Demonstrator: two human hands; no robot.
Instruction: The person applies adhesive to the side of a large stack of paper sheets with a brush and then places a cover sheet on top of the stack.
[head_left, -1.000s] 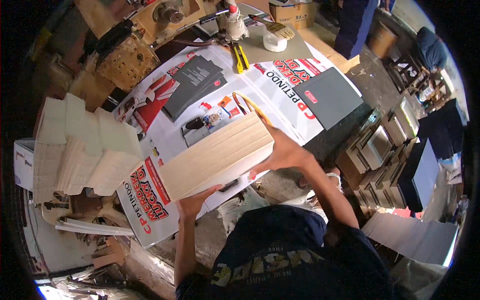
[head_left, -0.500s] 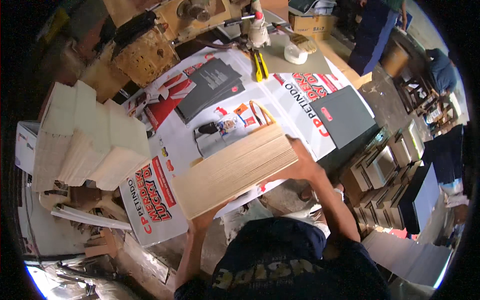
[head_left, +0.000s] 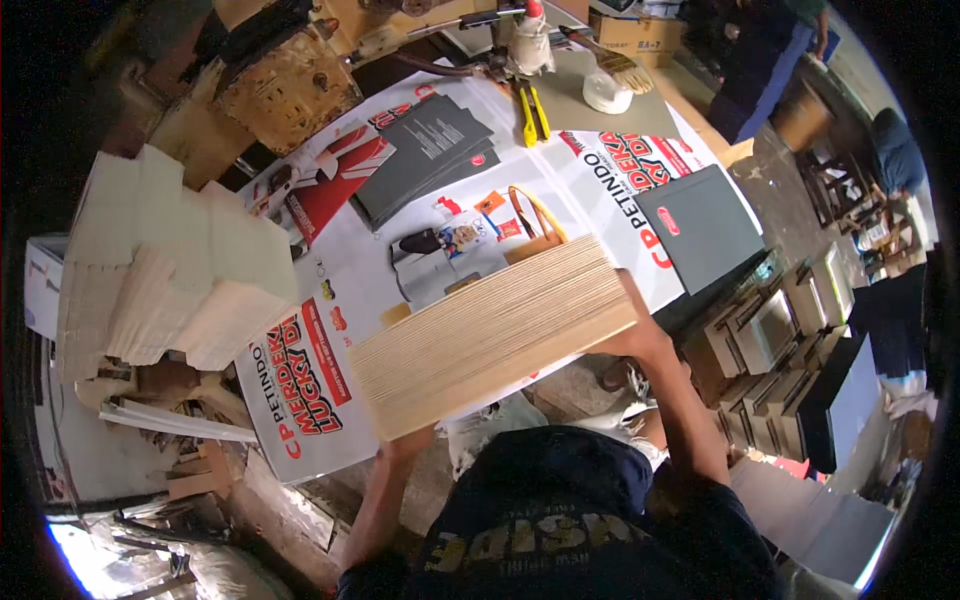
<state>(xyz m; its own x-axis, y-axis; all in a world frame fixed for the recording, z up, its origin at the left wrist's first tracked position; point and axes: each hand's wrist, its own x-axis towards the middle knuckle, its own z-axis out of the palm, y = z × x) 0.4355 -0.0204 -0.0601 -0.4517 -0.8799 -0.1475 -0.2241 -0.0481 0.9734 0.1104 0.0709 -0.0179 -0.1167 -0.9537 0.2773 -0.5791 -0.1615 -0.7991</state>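
Between my two hands is a thick block of paper [head_left: 490,335], its layered cream edges facing up, held slantwise above the near part of the table. My left hand [head_left: 404,442] grips its near-left end from below, with the fingers mostly hidden under it. At the opposite end, my right hand [head_left: 640,325] clasps the block, its fingers partly out of sight behind the corner. Dark grey cover sheets [head_left: 425,155] lie fanned out beyond the block. Another grey cover [head_left: 705,230] rests to the right of it.
A printed white sheet [head_left: 570,205] covers the table. Tall stacks of paper blocks [head_left: 170,270] stand at left. Toward the back are a yellow cutter [head_left: 533,112], a white tub [head_left: 607,92] and a wide brush [head_left: 624,70]. Book stacks [head_left: 770,350] fill the right; another person [head_left: 765,70] stands behind.
Both hands have tipped the block so that more of its layered edge face shows. Its right end has shifted a little to the right. The view has shifted slightly.
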